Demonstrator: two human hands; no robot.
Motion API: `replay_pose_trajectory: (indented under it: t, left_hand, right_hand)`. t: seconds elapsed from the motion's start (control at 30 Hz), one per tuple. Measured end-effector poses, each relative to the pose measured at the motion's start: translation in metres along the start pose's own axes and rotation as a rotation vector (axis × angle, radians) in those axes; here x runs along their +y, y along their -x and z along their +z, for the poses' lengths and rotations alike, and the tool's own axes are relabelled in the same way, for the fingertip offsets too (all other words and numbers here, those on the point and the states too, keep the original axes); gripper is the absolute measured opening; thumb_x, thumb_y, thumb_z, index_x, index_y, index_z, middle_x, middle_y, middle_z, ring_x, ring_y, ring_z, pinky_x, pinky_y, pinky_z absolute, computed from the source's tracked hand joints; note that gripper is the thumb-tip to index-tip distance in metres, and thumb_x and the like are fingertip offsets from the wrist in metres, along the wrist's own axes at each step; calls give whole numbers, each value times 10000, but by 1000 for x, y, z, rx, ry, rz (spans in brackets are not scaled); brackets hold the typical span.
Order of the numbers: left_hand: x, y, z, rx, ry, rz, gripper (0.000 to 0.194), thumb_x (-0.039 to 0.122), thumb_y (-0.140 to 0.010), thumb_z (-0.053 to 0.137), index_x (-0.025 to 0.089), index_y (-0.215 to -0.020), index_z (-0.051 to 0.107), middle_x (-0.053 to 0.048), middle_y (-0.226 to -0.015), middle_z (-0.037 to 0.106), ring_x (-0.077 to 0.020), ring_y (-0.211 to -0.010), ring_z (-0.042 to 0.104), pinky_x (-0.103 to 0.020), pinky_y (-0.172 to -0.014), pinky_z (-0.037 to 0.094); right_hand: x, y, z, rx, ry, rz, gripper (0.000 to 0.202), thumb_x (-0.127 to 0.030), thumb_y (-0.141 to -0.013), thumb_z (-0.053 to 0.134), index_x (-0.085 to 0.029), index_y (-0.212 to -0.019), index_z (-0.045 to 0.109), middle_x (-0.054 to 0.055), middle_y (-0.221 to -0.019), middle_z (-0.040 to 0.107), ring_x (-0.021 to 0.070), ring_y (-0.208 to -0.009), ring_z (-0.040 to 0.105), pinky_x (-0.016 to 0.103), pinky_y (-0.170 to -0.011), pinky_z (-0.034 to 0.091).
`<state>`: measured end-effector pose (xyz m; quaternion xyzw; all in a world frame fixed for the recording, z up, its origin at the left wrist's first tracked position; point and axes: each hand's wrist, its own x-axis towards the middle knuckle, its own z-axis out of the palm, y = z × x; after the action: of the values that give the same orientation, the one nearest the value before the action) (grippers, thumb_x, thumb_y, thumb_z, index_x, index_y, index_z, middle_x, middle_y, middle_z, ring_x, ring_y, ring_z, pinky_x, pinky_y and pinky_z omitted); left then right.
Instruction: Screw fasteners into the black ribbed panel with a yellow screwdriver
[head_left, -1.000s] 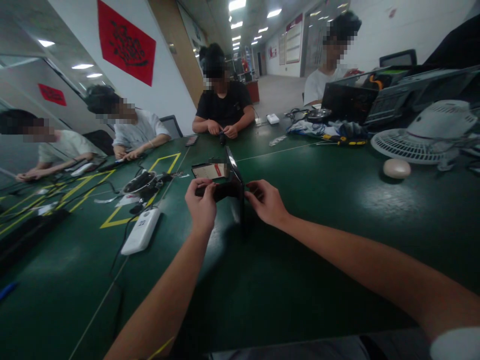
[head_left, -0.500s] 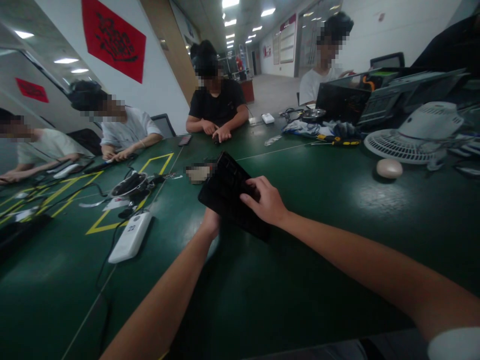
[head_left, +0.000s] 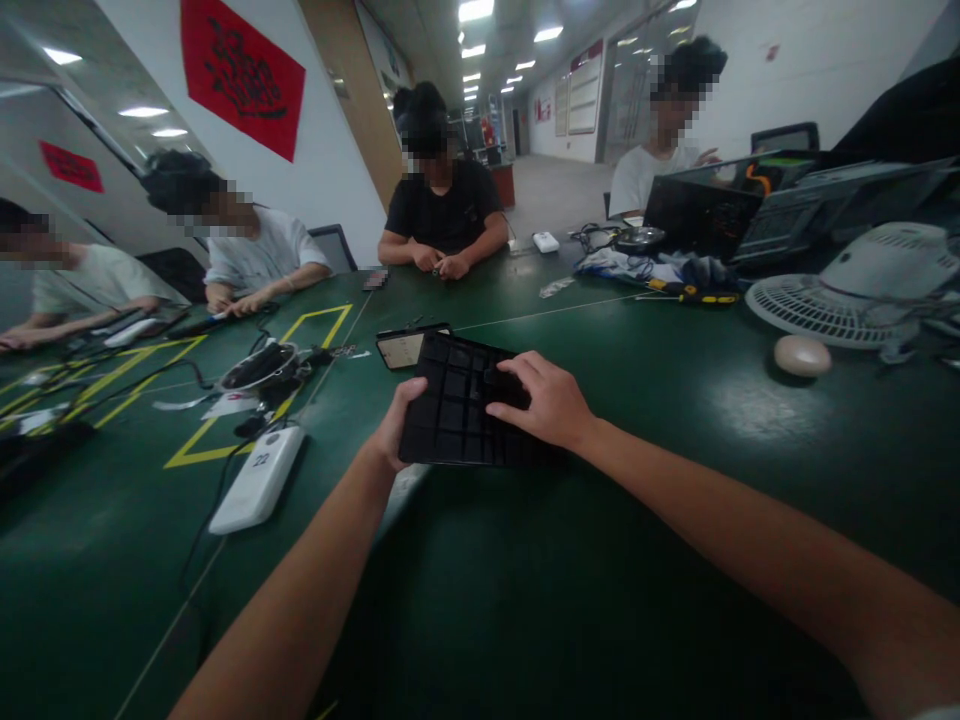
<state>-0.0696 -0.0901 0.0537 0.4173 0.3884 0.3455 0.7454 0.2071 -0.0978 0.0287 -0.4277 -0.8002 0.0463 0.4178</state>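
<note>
A flat black tray-like panel, divided by raised lines into a grid of squares, is held over the green table. My left hand grips its left edge, thumb on the upper face and the other fingers hidden beneath. On the panel's right half, my right hand has its thumb and fingers curled around a small black piece, which barely stands out from the black surface. Just behind the panel is a phone with a light screen, partly covered by it.
A white power bank marked 22 lies at left, near cables and a metal bowl. Toward the right are a computer mouse, a white fan and yellow-black tools. Several people sit around the green table.
The panel has turned from a steep slant to nearly level, its gridded face now showing. My left thumb has come into view on its edge. My right hand stays on the panel.
</note>
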Motion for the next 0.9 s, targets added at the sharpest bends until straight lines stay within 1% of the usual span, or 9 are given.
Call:
replay_pose_trajectory:
  t: [0.07,0.13,0.27,0.4,0.47,0.57,0.63,0.77,0.9]
  left_hand:
    - [-6,-3,-5,-25,-24,-4,626,586,-802,743,186,-1284,755,-129,-1145,860,-421,-1240,766,-556,-1084,601]
    - [-9,-4,-6,-1,-36,21,608,452,-717,786,190,-1265,753,-119,-1151,856,-421,-1215,770,-562,-1066,610]
    - [-12,-8,0,211,-19,129,606,265,-601,764,191,-1201,732,-86,-1112,835,-388,-1110,781,-569,-1024,633]
    - [-19,-17,9,423,-3,205,463,235,-632,761,214,-1091,701,-37,-957,797,-293,-892,780,-527,-928,667]
    - [-23,-20,12,454,-17,204,411,266,-696,813,219,-1089,703,-53,-958,800,-286,-891,787,-530,-943,665]
    - [-27,-24,13,431,-47,235,411,334,-755,896,212,-1103,715,-111,-1036,821,-306,-992,806,-538,-1007,648]
    - [-30,-25,12,410,-64,269,450,369,-744,938,205,-1105,725,-128,-1081,828,-320,-1041,807,-548,-1032,640]
    - [-33,-27,9,403,-102,334,518,444,-721,964,195,-1121,747,-125,-1143,832,-340,-1112,796,-564,-1076,620]
    - [-36,-30,8,391,-105,358,497,451,-741,950,192,-1119,758,-131,-1182,831,-348,-1155,785,-562,-1097,607]
  right_hand:
    - [5,1,-1,15,18,2,568,-644,-976,733,-206,-1336,697,146,-1282,729,292,-1021,743,462,-903,614]
    - [8,3,1,46,33,-7,551,-616,-979,738,-194,-1330,697,153,-1275,732,297,-1026,747,460,-883,623]
    - [8,5,8,117,37,-56,411,-500,-1043,665,-168,-1279,718,153,-1192,751,304,-1068,746,454,-882,625]
    - [4,2,8,123,-48,-46,292,-331,-1101,513,-187,-1200,747,132,-1119,774,272,-994,752,456,-873,620]
    - [2,-2,4,117,-90,-21,277,-301,-1091,502,-215,-1134,762,116,-1088,788,273,-996,752,472,-894,616]
    - [0,-15,-6,111,-197,64,229,-302,-1050,554,-234,-1053,773,94,-1054,805,261,-967,758,473,-900,617]
    - [-1,-27,-12,39,-358,188,188,-314,-1007,612,-224,-1055,769,77,-1001,805,228,-855,756,434,-823,630]
    - [-5,-53,-20,-270,-691,427,154,-268,-908,718,-199,-1043,740,43,-875,789,170,-697,729,330,-675,618]
    - [-8,-64,-25,-383,-737,535,71,-151,-879,732,-184,-941,726,37,-826,791,141,-670,730,265,-632,591]
